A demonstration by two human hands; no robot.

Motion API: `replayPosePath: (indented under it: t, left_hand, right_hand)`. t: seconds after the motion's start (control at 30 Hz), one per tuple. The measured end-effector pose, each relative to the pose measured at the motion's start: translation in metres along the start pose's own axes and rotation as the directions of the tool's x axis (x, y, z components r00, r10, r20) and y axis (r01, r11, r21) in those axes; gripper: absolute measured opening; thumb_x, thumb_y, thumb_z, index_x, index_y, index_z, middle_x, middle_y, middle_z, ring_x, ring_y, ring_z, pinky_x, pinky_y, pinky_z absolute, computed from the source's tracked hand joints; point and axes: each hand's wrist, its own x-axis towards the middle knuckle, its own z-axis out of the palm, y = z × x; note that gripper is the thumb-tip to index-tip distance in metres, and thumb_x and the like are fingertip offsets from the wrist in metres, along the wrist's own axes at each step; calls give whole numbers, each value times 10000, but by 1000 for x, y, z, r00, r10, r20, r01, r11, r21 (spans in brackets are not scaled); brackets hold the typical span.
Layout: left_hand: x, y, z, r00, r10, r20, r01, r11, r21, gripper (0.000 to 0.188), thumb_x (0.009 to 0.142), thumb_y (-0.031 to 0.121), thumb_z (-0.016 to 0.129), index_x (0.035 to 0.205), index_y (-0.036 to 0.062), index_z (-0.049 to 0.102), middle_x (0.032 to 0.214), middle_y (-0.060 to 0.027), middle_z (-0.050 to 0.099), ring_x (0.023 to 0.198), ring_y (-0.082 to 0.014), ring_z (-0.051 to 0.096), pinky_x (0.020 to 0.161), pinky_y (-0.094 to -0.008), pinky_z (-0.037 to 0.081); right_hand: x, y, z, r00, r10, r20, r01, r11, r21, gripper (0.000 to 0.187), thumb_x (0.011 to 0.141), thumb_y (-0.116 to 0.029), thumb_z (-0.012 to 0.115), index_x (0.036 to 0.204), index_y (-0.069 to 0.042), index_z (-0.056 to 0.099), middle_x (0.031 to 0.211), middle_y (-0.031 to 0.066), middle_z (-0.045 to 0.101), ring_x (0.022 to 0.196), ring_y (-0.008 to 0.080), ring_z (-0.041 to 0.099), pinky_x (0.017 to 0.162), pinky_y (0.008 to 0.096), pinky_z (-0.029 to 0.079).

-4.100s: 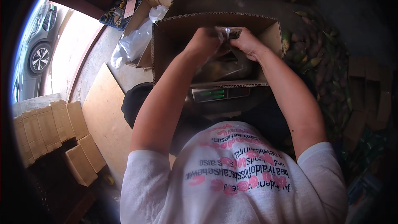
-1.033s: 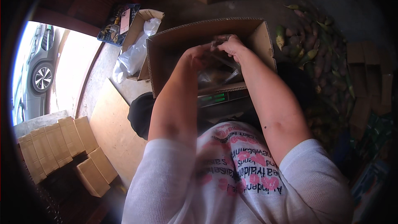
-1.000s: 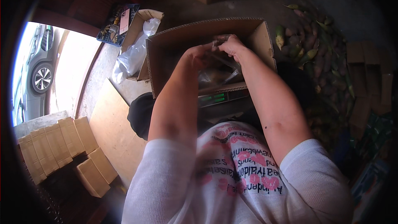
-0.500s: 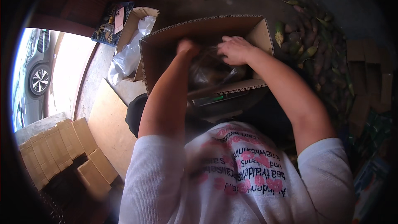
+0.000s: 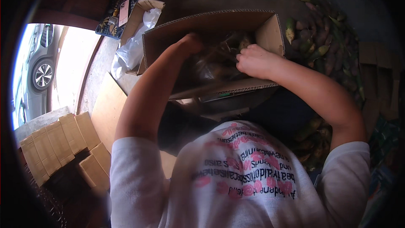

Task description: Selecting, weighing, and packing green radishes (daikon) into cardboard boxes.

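An open cardboard box [image 5: 270, 36] stands before me with a clear plastic bag [image 5: 206, 71] inside it. Brownish root vegetables [image 5: 244, 41] show dimly at the bag's right side. My right hand [image 5: 258, 62] is closed at the bag's right edge, its fingers curled on the thin film, just inside the near wall. On the left, my left hand [image 5: 190, 43] reaches into the box near the far wall. Shadow and blur hide its fingers, so its grip on the film cannot be made out.
A scale [image 5: 219, 96] shows partly under the box. Root vegetables [image 5: 325, 42] are heaped at the right. At the left stand a smaller carton with white plastic sheeting [image 5: 130, 52] and a phone [image 5: 123, 12] on a patterned surface. Folded cardboard [image 5: 55, 141] lies lower left; a car [image 5: 42, 67] is outside.
My hands have moved apart, the right one rightward and toward me, the left slightly left. The bag is spread wider, and vegetables now show. My right fingers have curled in.
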Motion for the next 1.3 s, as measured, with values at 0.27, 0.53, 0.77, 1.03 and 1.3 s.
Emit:
replayPosePath:
  t: [0.27,0.53,0.77,1.03,1.3]
  left_hand:
    - [-180,46,-108,768,270,-580,-110,949,295,384,881,395,692,810,19,713,709,-165,684,689,-320,703,660,-417,531]
    - [-188,11,-102,864,-123,-489,403,751,523,823,795,802,525,934,11,703,951,-214,698,981,-327,684,854,-444,514]
    - [-175,-13,-113,935,-165,-313,317,782,537,574,829,528,591,1153,66,697,1178,-180,679,1140,-323,636,925,-434,501]
    - [-172,-8,-125,902,-22,-430,204,902,381,419,811,342,634,1028,-9,705,1030,-218,704,1005,-362,675,850,-425,528]
    - [-270,14,-245,900,11,-436,93,972,216,308,917,286,608,986,7,719,802,-99,649,721,-221,607,627,-415,488]
  right_hand:
    - [-107,53,-43,609,672,-421,-437,728,528,318,817,-282,718,940,4,655,887,195,674,890,345,674,782,423,527]
    - [-82,45,2,624,751,215,-671,376,639,726,775,-641,662,869,78,702,953,248,702,958,338,696,858,436,525]
    - [-70,51,17,623,769,146,-629,381,677,485,777,-357,684,994,76,679,927,224,709,937,319,700,822,402,526]
    - [-69,71,6,591,768,247,-630,248,736,328,753,-199,675,908,90,657,783,136,675,712,198,643,665,325,499]
    - [-93,86,-193,655,754,-53,-517,498,696,525,775,-245,676,1156,70,499,1055,129,628,953,138,597,828,289,477]
